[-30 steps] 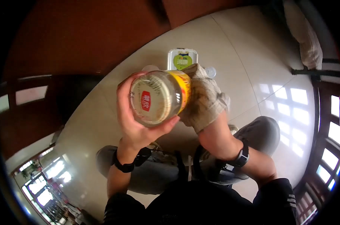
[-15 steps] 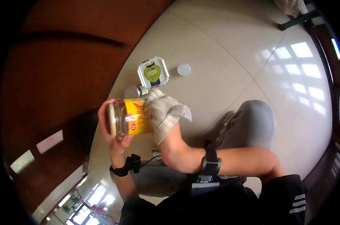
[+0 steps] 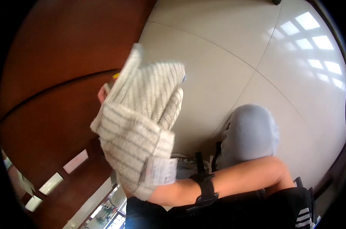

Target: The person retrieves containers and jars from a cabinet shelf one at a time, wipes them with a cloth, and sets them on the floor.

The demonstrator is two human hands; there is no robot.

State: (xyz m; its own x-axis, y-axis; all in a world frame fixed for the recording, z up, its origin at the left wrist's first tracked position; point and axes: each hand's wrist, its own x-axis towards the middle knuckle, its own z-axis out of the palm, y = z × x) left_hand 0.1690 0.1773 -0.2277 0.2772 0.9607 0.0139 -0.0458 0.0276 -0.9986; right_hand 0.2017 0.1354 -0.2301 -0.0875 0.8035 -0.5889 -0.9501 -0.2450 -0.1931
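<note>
A cream cloth with grey stripes [image 3: 133,126] fills the space before me, and a white tag [image 3: 161,171] hangs from its lower edge. My right wrist [image 3: 167,194] runs into the cloth; the hand holds it from beneath, its fingers hidden. Behind the cloth's left edge, a few fingertips of my left hand [image 3: 101,94] show, curled at the pale rim of the jar's lid [image 3: 107,88]. Only a sliver of the jar's yellow label [image 3: 115,76] peeks out; the cloth covers the rest of the jar.
A dark reddish-brown wooden panel [image 3: 66,49] rises on the left. Beige floor tiles [image 3: 218,76] reflect window light on the right. My bent knee in grey trousers [image 3: 251,129] is at the right. A black strap [image 3: 206,189] circles my right forearm.
The cloth has risen closer to the camera and spread out, now hiding most of the jar and left hand. The clip-lid box and the small containers on the floor are no longer visible.
</note>
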